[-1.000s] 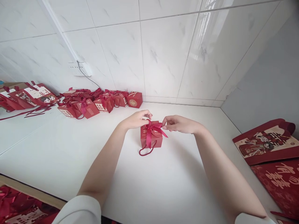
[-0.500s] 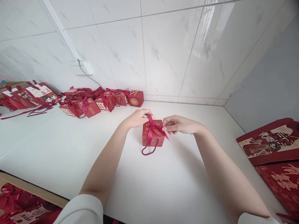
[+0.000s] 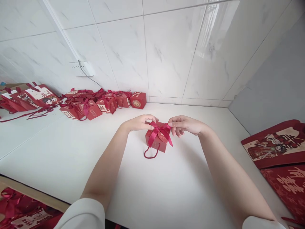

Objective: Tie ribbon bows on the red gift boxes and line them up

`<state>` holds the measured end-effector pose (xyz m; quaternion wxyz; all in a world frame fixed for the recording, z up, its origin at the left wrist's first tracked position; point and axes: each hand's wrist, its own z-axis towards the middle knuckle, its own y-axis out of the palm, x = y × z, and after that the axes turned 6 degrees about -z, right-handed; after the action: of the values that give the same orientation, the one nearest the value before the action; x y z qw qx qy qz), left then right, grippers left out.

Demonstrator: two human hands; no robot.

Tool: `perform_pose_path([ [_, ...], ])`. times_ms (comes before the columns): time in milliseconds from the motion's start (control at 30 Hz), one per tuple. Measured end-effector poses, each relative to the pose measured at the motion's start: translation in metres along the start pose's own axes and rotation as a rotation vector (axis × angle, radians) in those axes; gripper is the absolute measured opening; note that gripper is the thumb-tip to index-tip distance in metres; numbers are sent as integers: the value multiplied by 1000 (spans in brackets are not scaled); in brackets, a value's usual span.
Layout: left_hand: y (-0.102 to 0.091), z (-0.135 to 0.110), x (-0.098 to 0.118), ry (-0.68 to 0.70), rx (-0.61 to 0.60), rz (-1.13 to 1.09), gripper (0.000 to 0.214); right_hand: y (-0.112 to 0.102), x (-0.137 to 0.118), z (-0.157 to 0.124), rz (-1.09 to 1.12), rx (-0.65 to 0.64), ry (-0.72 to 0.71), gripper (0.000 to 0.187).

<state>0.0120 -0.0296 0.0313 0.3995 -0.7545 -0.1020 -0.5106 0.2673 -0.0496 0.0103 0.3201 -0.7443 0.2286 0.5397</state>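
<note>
A small red gift box (image 3: pixel 156 146) stands on the white table, slightly turned, with a twisted cord handle (image 3: pixel 150 157) hanging from its near side onto the tabletop. On its lid a shiny red ribbon (image 3: pixel 153 138) is tied in a bow with two tails falling toward me. My left hand (image 3: pixel 141 122) pinches the bow's left loop between thumb and fingers. At the other side my right hand (image 3: pixel 183 124) pinches the right loop, its remaining fingers curled beside the box.
Several ribboned red boxes (image 3: pixel 91 109) stand by the tiled wall at the back left, with red paper bags (image 3: pixel 43 97) farther left. Large printed red bags (image 3: pixel 276 144) lean at the right. An open carton (image 3: pixel 30 194) of red items sits at lower left.
The bow's loops have been drawn apart sideways and now spread wider. My right hand has risen slightly from a tail to the right loop, and the box has turned a little.
</note>
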Motion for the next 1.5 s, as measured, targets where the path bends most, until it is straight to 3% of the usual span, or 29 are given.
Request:
perform_pose_path([
  [100, -1, -1, 1, -28, -75, -37, 24, 1, 1, 1, -1, -28, 17, 37],
  [433, -4, 0, -3, -61, -4, -16, 42, 2, 6, 4, -72, -36, 13, 45],
  [667, -8, 0, -6, -49, -109, 25, 40, -1, 10, 5, -47, -53, -41, 44],
  [1233, -10, -2, -12, -39, -141, -30, 34, -7, 20, 7, -61, -105, -33, 43],
  [1500, -2, 3, -8, -122, -74, -54, 41, -7, 16, 4, -128, -31, -31, 44],
])
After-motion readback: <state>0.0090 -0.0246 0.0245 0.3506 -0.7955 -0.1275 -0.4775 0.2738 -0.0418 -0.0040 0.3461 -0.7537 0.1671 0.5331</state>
